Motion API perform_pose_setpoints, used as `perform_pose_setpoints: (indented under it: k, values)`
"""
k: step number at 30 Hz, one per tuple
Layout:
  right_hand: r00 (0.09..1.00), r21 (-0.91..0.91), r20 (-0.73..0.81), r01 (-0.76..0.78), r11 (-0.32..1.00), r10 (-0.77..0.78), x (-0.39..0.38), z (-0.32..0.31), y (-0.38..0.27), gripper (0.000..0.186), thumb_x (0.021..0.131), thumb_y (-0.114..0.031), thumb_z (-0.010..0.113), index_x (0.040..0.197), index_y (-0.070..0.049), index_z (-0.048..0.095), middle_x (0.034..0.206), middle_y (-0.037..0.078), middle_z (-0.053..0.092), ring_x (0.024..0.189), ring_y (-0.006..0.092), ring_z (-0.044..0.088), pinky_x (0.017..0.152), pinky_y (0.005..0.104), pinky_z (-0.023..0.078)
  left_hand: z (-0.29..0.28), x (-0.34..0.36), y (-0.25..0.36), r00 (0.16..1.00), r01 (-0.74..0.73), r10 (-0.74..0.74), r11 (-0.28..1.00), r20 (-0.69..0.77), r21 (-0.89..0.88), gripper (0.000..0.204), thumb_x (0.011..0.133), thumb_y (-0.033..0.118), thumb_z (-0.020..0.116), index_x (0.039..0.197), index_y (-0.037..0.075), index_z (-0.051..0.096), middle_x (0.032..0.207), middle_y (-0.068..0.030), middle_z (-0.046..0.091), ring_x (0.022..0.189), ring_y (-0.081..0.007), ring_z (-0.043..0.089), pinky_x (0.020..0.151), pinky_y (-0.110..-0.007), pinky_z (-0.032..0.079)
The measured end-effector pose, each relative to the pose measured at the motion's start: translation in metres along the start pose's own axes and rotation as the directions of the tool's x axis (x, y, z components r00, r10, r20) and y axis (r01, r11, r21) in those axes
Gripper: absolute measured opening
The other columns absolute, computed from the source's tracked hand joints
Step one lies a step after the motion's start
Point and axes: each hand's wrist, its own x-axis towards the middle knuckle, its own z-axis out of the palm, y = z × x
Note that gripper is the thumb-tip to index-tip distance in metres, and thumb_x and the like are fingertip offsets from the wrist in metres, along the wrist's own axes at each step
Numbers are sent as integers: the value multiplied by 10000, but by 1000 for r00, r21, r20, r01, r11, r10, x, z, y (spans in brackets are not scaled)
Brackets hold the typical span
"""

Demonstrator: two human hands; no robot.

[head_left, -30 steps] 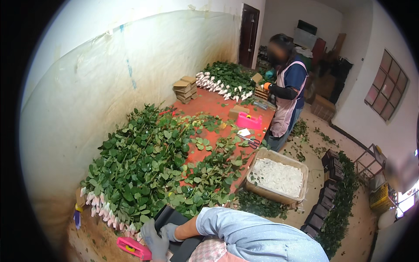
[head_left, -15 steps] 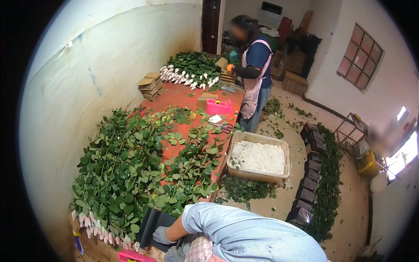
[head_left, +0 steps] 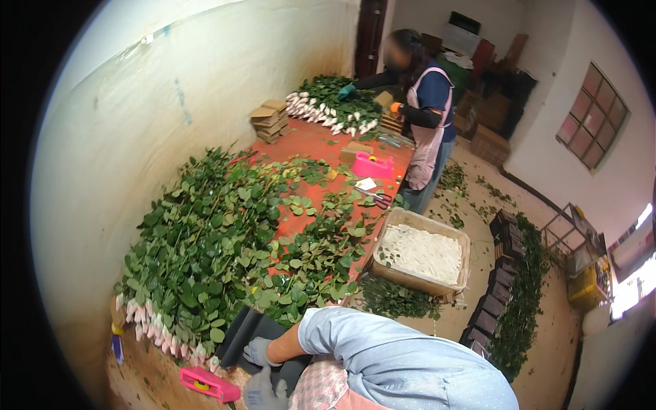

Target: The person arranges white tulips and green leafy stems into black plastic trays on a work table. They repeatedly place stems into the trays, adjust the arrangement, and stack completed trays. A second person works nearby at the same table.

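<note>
Both my hands wear grey gloves at the lower middle. My right hand point(head_left: 259, 352) has its fingers closed on a black wrapping sheet point(head_left: 237, 336), which is partly folded up beside the stems. Just below, my left hand point(head_left: 265, 392) has thumb and fingers apart, holding nothing that I can see. The sheet's lower part is hidden by my arm and the pink checked apron. Left of the sheet lies a big heap of leafy rose stems point(head_left: 198, 253), its rose heads in pale sleeves point(head_left: 160, 333) toward the near edge. A pink tape dispenser point(head_left: 209, 385) stands beside my left hand.
Along the red table point(head_left: 307, 147) are scissors point(head_left: 376, 197), another pink tape dispenser point(head_left: 373, 165) and stacked cardboard pieces point(head_left: 270, 121). A bin of white sleeves point(head_left: 418, 254) stands at its right. A co-worker point(head_left: 430, 116) handles roses beyond; dark-wrapped bundles point(head_left: 488, 287) line the floor.
The view has turned, so the scene sits farther right. My left hand has come out more fully from beneath my right, fingers spread. The co-worker's arm now reaches over the far roses.
</note>
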Motion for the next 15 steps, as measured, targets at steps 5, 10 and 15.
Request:
perform_pose_setpoints:
  k: [5,10,15]
  values:
    - [980,-1,-190,-65,998,63,0,17,-5,369,904,-238,561,1193,-34,666,1042,130,662,846,297,685,700,429,551,-161,22,82,911,-121,55,983,-409,-136,341,948,166,670,1241,-7,673,1142,-217,691,1076,-398,639,960,-491,494]
    - [993,-40,-119,6,999,-11,-20,-18,-7,449,890,-201,563,1291,-9,623,1107,164,665,946,313,671,769,432,545,-223,11,121,640,-355,219,934,-737,-31,200,954,78,597,1108,-16,684,1051,-177,719,893,-342,701,836,-481,562]
    - [1000,-30,-24,-17,999,17,-16,-24,-15,491,908,-202,554,1362,-17,582,1119,166,648,938,303,673,746,431,540,-264,13,178,488,-590,328,807,-809,-30,208,1001,276,535,870,122,584,865,-35,691,770,-221,692,686,-376,581]
